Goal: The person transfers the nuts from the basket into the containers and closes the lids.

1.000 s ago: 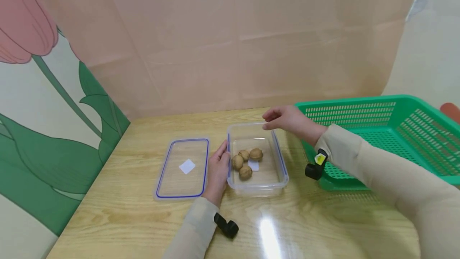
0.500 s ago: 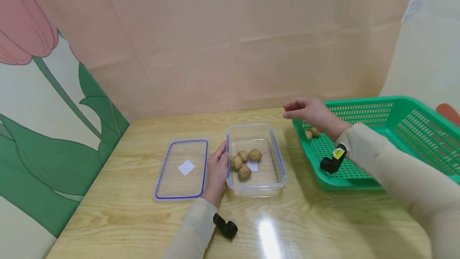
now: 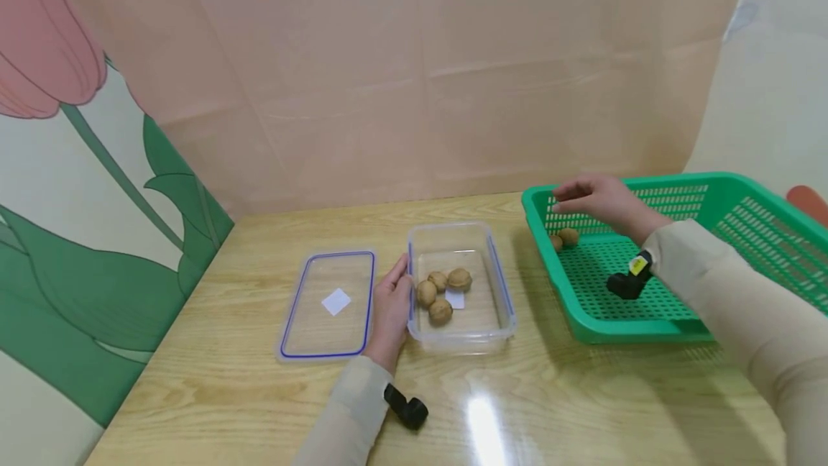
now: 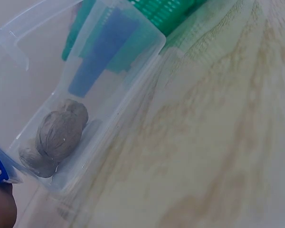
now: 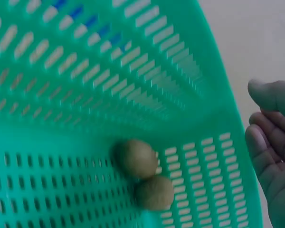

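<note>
Head cam: clear box (image 3: 481,311) mid-counter (image 3: 213,380), four walnuts (image 3: 440,311) in it, grouped toward the left side. White label (image 3: 456,299) shows beside them.

Left hand (image 3: 390,308) rests along the box's left wall, fingers roughly straight, touching it, not clenched.

Right hand (image 3: 601,198) is above the far-left corner of the green basket (image 3: 637,330), fingers loosely bent, released, nothing held. Right wrist view agrees: thumb and fingers apart.

Two more walnuts (image 5: 145,175) sit in the basket's far-left corner, touching each other.

Lid (image 3: 328,326) with blue seal lies flat left of box, left hand between them. Basket is right of box, apart from it. Black camera (image 3: 412,412) on each wrist.
</note>
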The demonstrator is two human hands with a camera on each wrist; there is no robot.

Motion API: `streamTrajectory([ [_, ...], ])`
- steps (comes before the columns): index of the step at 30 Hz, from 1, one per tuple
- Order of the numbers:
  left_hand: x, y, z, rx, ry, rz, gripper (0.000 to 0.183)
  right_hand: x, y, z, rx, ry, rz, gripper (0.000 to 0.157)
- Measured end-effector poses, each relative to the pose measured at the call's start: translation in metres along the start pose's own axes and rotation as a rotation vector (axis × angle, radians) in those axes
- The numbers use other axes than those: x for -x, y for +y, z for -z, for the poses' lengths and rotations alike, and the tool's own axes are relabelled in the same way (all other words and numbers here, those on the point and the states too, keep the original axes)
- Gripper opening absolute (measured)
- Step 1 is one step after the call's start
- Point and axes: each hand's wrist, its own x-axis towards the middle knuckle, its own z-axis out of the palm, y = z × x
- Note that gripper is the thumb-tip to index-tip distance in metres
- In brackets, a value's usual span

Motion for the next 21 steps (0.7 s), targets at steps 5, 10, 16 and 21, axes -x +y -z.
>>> streamTrajectory([
  [5, 0.001, 0.0, 0.0, -0.002, -0.002, -0.04, 0.048, -0.003, 0.015, 0.003, 0.018, -0.03, -0.02, 0.053],
  [10, 0.001, 0.0, -0.001, 0.007, -0.006, -0.041, 0.048, -0.006, 0.03, 0.002, -0.001, -0.078, -0.038, 0.057],
  [16, 0.0, -0.001, -0.001, 0.018, -0.007, -0.033, 0.047, -0.011, 0.046, 0.0, 0.011, -0.131, -0.039, 0.056],
  [21, -0.001, 0.0, 0.0, 0.018, -0.024, -0.012, 0.046, -0.017, 0.058, 0.0, 0.061, -0.166, -0.024, 0.053],
])
